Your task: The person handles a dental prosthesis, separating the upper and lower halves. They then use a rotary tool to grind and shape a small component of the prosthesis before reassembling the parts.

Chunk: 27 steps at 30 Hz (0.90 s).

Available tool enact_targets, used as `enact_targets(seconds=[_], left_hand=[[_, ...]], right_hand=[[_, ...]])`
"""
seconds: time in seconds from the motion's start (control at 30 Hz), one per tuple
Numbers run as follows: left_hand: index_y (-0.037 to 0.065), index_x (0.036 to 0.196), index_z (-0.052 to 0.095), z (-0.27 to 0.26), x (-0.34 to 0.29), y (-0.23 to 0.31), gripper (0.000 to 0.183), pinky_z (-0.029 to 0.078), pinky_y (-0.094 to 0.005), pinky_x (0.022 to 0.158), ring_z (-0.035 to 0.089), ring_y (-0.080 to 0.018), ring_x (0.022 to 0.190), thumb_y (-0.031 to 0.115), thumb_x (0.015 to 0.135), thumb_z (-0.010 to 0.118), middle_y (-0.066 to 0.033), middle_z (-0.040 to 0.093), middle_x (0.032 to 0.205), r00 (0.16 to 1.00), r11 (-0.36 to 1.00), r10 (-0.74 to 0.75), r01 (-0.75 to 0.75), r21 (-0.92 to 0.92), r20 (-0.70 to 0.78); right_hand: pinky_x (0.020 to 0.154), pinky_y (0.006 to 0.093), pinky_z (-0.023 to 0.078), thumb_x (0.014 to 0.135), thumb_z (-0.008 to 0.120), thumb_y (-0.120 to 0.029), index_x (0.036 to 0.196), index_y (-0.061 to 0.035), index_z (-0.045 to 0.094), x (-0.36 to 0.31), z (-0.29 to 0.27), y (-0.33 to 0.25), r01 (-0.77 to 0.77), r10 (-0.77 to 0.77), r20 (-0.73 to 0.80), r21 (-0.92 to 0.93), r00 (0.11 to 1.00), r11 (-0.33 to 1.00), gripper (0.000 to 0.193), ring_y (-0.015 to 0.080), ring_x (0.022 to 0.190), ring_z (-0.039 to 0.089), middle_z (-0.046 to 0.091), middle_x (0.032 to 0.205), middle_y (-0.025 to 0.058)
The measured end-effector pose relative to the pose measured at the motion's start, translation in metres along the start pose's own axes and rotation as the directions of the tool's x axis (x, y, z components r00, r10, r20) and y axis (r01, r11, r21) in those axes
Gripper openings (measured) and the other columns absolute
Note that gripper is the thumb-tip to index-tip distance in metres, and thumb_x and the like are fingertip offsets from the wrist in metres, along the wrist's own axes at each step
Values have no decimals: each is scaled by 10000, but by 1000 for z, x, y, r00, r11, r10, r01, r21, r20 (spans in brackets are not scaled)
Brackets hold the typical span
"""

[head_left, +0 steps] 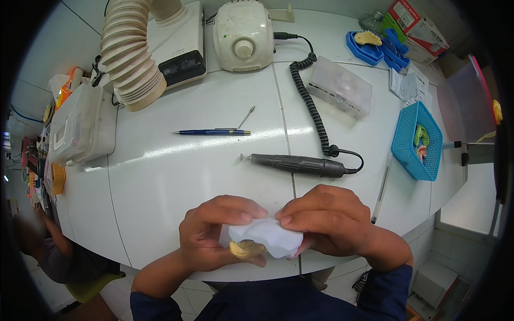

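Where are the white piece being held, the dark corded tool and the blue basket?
White piece [273, 238]: head view, its broad face.
Dark corded tool [300, 165]: head view, middle of its body.
Blue basket [405, 134]: head view, its left wall.

Looks bright, fairly even. Throws long white glare streaks across glossy counter [176, 187]. Bows straight edges, falls to black at rounded rim. Blurs over seated person's head [28, 231], far left.

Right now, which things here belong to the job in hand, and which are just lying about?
Seemingly in the job:
- white piece, held by left fingers and right fingers
- yellow piece against it

Apparently just lying about:
- pen-shaped blue tool
- dark handpiece
- blue basket
- clear box
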State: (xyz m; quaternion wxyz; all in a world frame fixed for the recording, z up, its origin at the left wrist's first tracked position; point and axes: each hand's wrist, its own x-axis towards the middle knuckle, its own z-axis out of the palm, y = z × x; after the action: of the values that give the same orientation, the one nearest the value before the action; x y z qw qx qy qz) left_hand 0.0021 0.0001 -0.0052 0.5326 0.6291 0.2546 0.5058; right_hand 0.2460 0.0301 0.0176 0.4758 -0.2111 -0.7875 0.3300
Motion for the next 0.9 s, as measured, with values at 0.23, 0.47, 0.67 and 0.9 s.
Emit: enact_targets(seconds=[0.23, 0.47, 0.67, 0.9], left_hand=[[57, 1201, 582, 3, -1, 2, 658, 593, -404, 915, 723, -312, 1098, 42, 667, 967, -209, 720, 1179, 996, 991, -82, 84, -99, 29], [49, 1203, 578, 7, -2, 3, 557, 595, -404, 948, 725, -315, 1110, 93, 762, 917, -216, 722, 1190, 989, 983, -122, 133, -129, 87], [41, 1193, 608, 4, 0, 4, 522, 596, -399, 951, 731, -311, 1105, 123, 776, 911, -202, 730, 1184, 984, 989, -127, 136, -65, 123], [43, 1188, 595, 6, 0, 6, 574, 604, -409, 951, 729, -317, 1110, 120, 734, 937, -195, 733, 1171, 983, 987, -137, 146, -69, 125]], right_hand=[[583, 305, 524, 718, 879, -261, 1098, -28, 723, 0, -2, -3, 20, -20, -8, -2, 1000, 1000, 473, 230, 696, 676, 727, 953, 111], [540, 264, 473, 785, 862, -417, 1091, -71, 713, 0, -7, -7, 81, -78, 43, -65, 996, 995, 486, 155, 688, 680, 740, 951, 54], [510, 252, 450, 796, 851, -436, 1085, -69, 719, -1, -4, -5, 106, -106, 3, -69, 994, 992, 486, 143, 626, 645, 728, 929, 55], [507, 249, 447, 807, 840, -448, 1078, -67, 715, -2, -5, -4, 98, -97, 16, -67, 995, 993, 484, 137, 612, 635, 728, 924, 59]])
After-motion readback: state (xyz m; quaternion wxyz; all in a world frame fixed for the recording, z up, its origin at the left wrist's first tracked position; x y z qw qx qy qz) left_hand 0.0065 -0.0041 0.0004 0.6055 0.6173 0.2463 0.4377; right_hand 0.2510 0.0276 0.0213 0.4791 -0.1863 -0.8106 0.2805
